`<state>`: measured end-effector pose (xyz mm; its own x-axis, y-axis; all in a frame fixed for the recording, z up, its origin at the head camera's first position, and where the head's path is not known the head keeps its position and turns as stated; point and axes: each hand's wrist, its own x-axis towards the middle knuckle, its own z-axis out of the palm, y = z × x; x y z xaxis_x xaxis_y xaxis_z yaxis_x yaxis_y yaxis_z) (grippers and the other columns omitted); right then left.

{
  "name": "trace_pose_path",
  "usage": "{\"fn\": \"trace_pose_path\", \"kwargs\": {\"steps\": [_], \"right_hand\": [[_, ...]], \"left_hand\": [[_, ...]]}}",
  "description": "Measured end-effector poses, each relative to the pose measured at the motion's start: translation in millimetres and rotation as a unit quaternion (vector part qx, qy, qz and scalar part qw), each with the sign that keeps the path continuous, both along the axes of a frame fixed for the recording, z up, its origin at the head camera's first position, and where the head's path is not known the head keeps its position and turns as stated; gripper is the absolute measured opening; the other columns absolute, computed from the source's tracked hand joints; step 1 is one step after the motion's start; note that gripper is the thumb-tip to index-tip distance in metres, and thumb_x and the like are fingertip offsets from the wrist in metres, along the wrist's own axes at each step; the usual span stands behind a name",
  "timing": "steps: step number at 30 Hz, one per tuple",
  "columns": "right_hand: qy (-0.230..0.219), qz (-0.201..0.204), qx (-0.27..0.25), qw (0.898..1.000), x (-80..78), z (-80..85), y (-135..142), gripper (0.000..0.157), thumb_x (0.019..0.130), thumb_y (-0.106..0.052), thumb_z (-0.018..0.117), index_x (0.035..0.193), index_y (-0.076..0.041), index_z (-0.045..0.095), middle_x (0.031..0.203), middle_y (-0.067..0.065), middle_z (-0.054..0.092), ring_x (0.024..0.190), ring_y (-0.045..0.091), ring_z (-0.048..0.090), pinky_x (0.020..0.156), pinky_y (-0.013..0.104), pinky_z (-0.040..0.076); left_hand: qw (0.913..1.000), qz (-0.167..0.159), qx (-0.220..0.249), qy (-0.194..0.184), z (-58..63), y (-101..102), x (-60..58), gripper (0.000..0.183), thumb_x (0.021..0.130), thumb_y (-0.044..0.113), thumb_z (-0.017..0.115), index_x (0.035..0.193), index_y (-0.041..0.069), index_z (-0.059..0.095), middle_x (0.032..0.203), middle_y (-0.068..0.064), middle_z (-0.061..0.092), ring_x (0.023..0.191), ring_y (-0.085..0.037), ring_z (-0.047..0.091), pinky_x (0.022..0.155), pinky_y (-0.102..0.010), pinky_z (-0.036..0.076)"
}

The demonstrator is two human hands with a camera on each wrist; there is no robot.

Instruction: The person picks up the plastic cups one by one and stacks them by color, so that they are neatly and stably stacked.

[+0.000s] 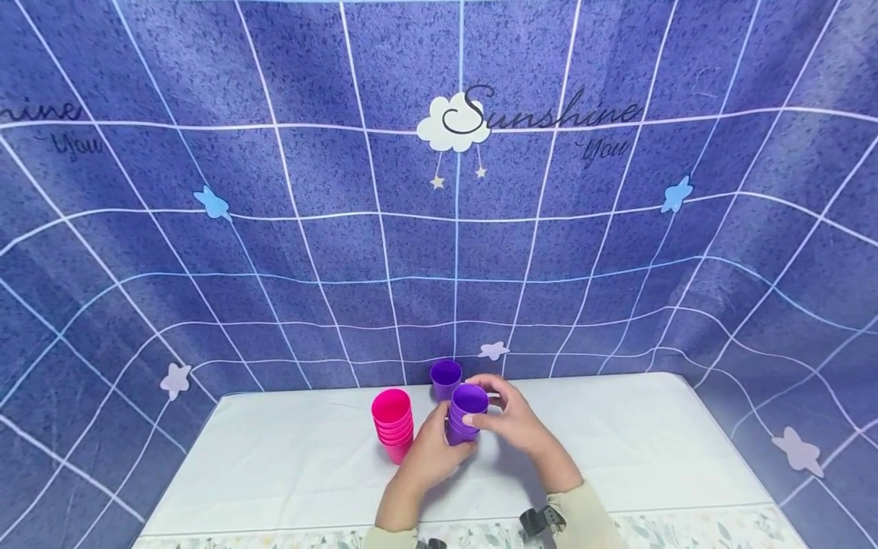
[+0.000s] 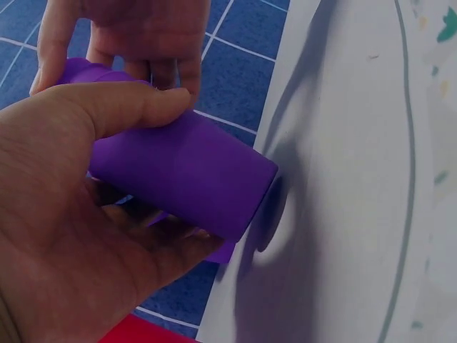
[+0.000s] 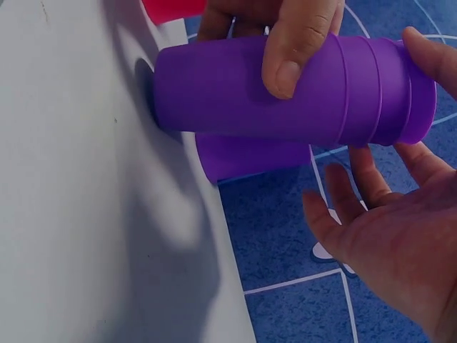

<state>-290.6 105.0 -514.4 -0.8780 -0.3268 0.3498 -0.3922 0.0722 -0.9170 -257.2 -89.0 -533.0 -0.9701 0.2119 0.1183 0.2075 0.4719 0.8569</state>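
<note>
A stack of purple cups [image 3: 221, 89] stands nearly upright between my hands, with several nested rims showing near its top. My left hand [image 1: 430, 456] grips the lower part of the stack, thumb on one side and fingers around the other. At the top, my right hand [image 1: 513, 418] holds the uppermost purple cup [image 3: 420, 107] by its rim between thumb and fingers. The base of the stack is close to the table; whether it touches is unclear. Just behind it stands a single purple cup [image 1: 446, 377], partly hidden by the stack in the right wrist view.
To the left of my left hand stands a stack of pink cups [image 1: 393, 427]. The white-covered table [image 1: 288, 465] has a leaf-patterned strip [image 1: 700, 530] along its front edge. A blue gridded cloth [image 1: 411, 252] hangs behind and at both sides.
</note>
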Motion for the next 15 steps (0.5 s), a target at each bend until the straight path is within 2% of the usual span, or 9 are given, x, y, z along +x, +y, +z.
{"fn": "trace_pose_path", "kwargs": {"steps": [10, 15], "right_hand": [[-0.002, 0.012, 0.015, 1.000, 3.4, 1.7, -4.2, 0.059, 0.082, -0.012, 0.085, 0.136, -0.001, 0.062, 0.133, 0.022, 0.067, 0.118, 0.009, 0.061, 0.103, 0.041, 0.051], [-0.005, 0.024, 0.025, 0.999, 4.8, 3.2, -5.4, 0.062, 0.081, -0.014, 0.086, 0.137, -0.002, 0.062, 0.134, 0.020, 0.066, 0.121, 0.012, 0.060, 0.105, 0.042, 0.049]], "left_hand": [[0.9997, 0.011, -0.013, 0.017, 0.2, 0.1, 0.6, 0.066, 0.078, 0.014, 0.082, 0.137, 0.009, 0.053, 0.125, -0.008, 0.069, 0.120, -0.024, 0.065, 0.109, -0.053, 0.050], [0.9996, 0.015, -0.008, 0.021, 1.0, 0.8, 1.6, 0.068, 0.076, 0.009, 0.081, 0.137, 0.008, 0.052, 0.124, -0.008, 0.070, 0.116, -0.023, 0.066, 0.104, -0.049, 0.051]]}}
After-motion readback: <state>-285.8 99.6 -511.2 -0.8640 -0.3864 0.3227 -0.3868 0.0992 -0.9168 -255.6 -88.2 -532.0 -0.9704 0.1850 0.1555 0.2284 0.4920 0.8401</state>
